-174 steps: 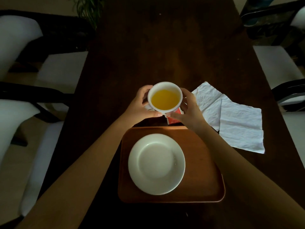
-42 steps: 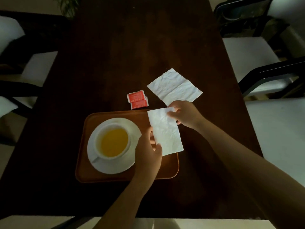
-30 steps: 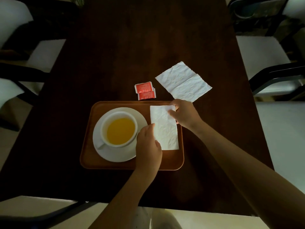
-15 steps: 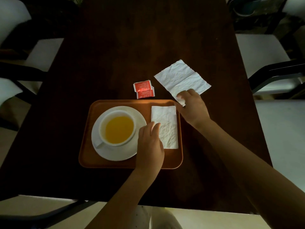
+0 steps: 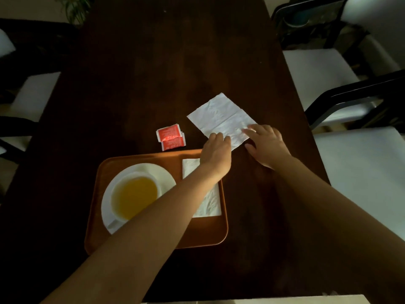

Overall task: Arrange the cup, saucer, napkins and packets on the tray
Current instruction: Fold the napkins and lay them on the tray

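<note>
An orange-brown tray (image 5: 153,240) lies on the dark table. On its left stands a white cup (image 5: 133,196) of yellow drink on a white saucer (image 5: 162,172). A folded white napkin (image 5: 210,205) lies along the tray's right side, partly under my left forearm. Beyond the tray, a second white napkin (image 5: 221,117) lies flat on the table. My left hand (image 5: 215,154) touches its near corner and my right hand (image 5: 266,145) presses its right edge with fingers spread. Two red packets (image 5: 171,137) lie on the table just behind the tray.
The dark wooden table (image 5: 164,62) stretches away from me. White-seated chairs with black frames stand on the right (image 5: 317,73) and on the left (image 5: 32,93). A plant (image 5: 74,9) shows at the far left corner.
My left hand has left the folded napkin on the tray and reached over to the second napkin. My right hand has slid further onto that napkin's right edge.
</note>
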A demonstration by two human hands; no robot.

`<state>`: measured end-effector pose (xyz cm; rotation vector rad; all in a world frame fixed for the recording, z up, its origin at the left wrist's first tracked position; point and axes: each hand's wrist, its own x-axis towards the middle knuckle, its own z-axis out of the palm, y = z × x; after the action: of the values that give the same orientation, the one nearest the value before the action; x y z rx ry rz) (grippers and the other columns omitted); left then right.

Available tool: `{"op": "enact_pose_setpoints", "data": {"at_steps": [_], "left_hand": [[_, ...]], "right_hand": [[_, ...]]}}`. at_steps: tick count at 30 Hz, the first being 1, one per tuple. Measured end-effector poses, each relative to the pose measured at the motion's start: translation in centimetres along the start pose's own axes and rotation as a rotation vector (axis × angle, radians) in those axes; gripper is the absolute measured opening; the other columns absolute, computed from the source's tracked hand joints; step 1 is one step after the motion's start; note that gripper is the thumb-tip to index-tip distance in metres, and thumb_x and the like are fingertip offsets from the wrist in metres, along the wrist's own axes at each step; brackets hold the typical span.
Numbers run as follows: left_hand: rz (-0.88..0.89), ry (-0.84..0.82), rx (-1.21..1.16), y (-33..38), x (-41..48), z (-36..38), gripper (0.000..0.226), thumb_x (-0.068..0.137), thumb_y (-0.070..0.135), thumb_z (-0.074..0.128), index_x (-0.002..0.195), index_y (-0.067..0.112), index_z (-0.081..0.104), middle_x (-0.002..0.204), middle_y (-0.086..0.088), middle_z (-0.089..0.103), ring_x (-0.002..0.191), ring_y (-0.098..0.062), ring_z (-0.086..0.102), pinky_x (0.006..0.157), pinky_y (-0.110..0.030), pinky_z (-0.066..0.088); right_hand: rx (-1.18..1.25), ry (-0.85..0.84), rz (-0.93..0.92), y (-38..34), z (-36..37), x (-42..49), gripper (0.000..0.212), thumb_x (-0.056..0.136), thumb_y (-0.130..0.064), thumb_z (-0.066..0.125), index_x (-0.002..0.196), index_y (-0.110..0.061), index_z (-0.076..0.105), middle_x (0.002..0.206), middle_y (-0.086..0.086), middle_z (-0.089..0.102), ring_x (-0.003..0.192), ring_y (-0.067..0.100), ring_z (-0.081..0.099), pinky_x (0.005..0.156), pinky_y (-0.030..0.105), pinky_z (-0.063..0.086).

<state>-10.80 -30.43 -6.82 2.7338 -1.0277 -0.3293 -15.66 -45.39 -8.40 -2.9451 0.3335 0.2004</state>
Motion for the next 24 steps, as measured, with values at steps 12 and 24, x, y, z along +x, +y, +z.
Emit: {"op": "enact_pose_setpoints", "data": {"at_steps": [12,24], "left_hand": [[0.093,0.060,0.049,-0.5,1.7,-0.1,0.021,0.087,-0.001,0.043,0.100,0.002,0.059,0.095,-0.017,0.065,0.087,-0.033,0.060,0.067,-0.040,0.048],[-0.190,-0.027,-0.587,-4.7,7.5,-5.0,0.021,0.081,0.006,0.050,0.066,0.019,0.046,0.077,-0.012,0.047,0.074,-0.020,0.045,0.067,-0.031,0.033]], "right_hand": [[0.015,0.222,-0.030,1.8,0.0,-1.2,0.025,0.084,-0.008,0.051,0.107,-0.011,0.060,0.106,0.010,0.065,0.109,0.031,0.049,0.100,0.043,0.030],[0.678,0.147,0.023,1.3,-5.3,6.6,0.018,0.088,-0.014,0.056,0.105,-0.010,0.061,0.112,0.008,0.065,0.100,0.015,0.056,0.085,0.025,0.039]]}}
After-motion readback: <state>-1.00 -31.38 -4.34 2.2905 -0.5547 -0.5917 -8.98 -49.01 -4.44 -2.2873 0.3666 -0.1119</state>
